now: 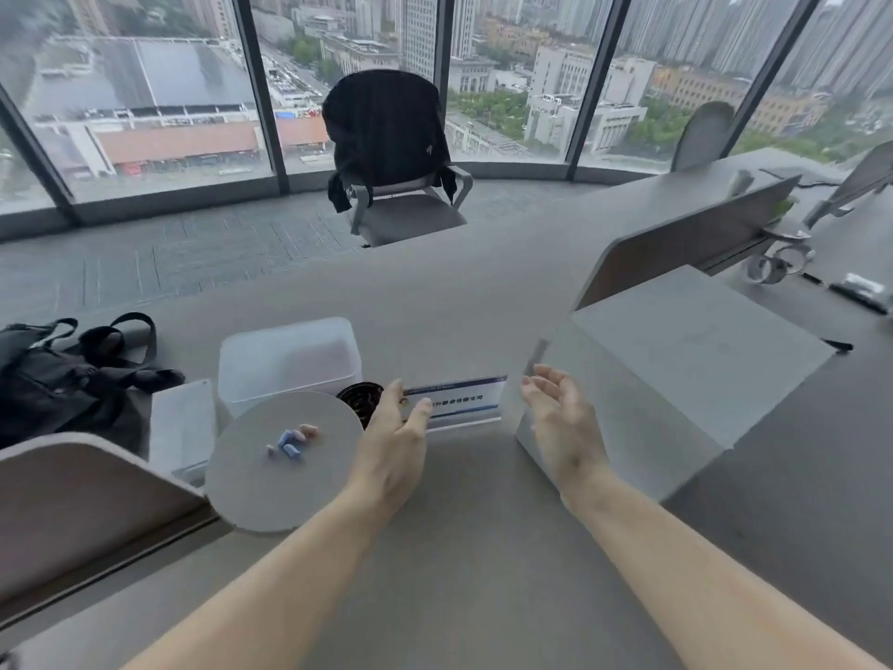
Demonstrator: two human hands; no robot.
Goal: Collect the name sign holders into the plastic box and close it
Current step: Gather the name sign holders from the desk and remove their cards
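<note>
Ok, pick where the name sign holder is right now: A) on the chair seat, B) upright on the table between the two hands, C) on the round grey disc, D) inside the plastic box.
B: the name sign holder stands upright on the table, the left hand at its left end and the right hand off its right end.

Head-worn wide view, facing forward and down, desk [473, 548] probably close

One name sign holder [454, 401], one plastic box [290, 360], one round board [261, 486], two black bags [58, 379] (one on a chair [410, 215]).
</note>
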